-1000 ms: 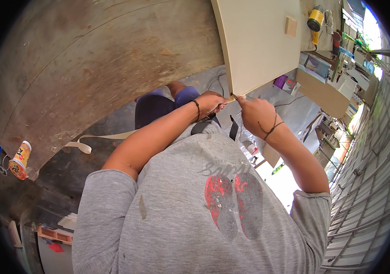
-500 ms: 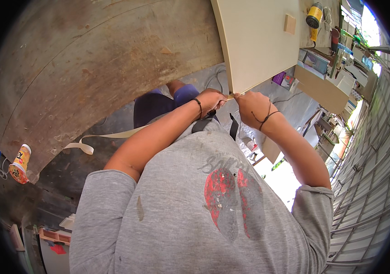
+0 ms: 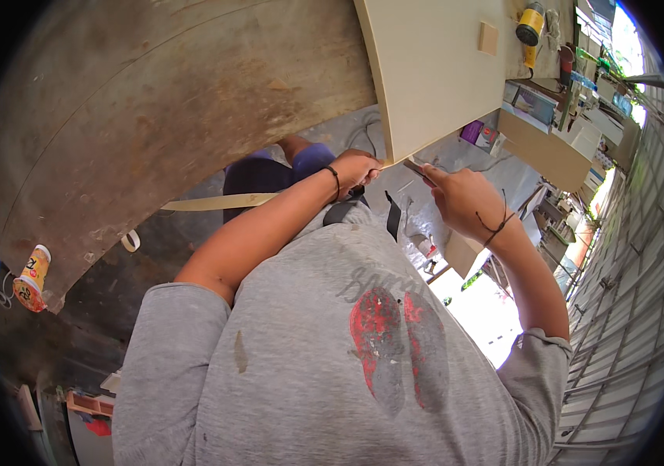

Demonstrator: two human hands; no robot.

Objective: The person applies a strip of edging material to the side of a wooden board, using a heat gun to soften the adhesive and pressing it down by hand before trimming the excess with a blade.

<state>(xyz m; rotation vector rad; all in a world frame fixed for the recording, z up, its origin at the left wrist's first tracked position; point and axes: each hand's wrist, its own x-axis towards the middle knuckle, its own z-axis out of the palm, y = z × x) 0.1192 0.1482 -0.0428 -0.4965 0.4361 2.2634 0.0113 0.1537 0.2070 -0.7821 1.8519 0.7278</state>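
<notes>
A cream board (image 3: 444, 74) lies with its near corner pointing at me. My left hand (image 3: 357, 171) is closed at that corner, pinching the end of a long, thin, cream edging strip (image 3: 219, 203). From there the strip passes behind my left forearm and out to the left, with a curled part (image 3: 131, 241) hanging by the wooden table's edge. My right hand (image 3: 465, 202) is just right of the corner, apart from the board. Its fingers are closed round a small flat tool (image 3: 419, 168) with a pale tip, whose exact kind I cannot make out.
The worn wooden table (image 3: 192, 85) fills the upper left, with a yellow-and-red cup (image 3: 34, 278) at its near end. A small wood block (image 3: 488, 38) rests on the board. Beyond it lies a yellow-and-black power tool (image 3: 530, 27). Cardboard boxes (image 3: 542, 147) stand at right.
My right hand has drawn back right and slightly down from the corner, bringing the flat tool into sight. My left hand stays at the corner. The strip's loose part at left has shifted.
</notes>
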